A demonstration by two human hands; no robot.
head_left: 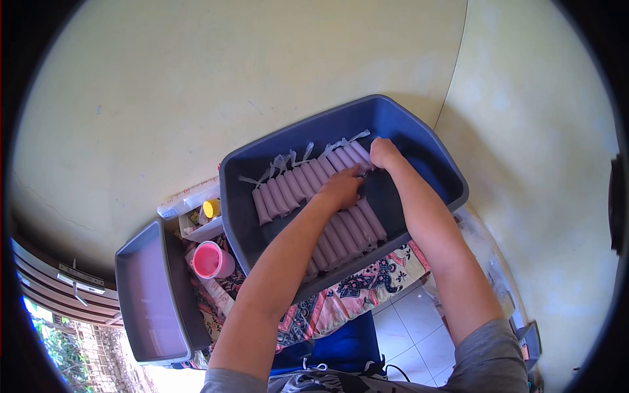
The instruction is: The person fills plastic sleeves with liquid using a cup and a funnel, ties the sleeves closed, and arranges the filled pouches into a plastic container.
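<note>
In a large dark grey tub [262, 145], pale purple liquid fills slim clear plastic tubes with tied ends. One row of tubes [304, 180] lies along the back side, its twisted plastic tails pointing toward the wall. Another row of tubes [344, 234] runs along the front side, partly behind my left forearm. My left hand [342, 188] is over the middle of the tub with its fingers stretched out, by the right part of the back row. At that row's right end, my right hand [384, 152] is closed beside the last tubes. Its fingertips and whatever they hold are hidden.
Left of the tub stand a pink cup [213, 261], a clear box [191, 198] with a yellow-capped container [211, 208], and a grey basin [154, 295] of purple liquid. A patterned cloth [347, 288] lies under the tub. Walls stand behind and right.
</note>
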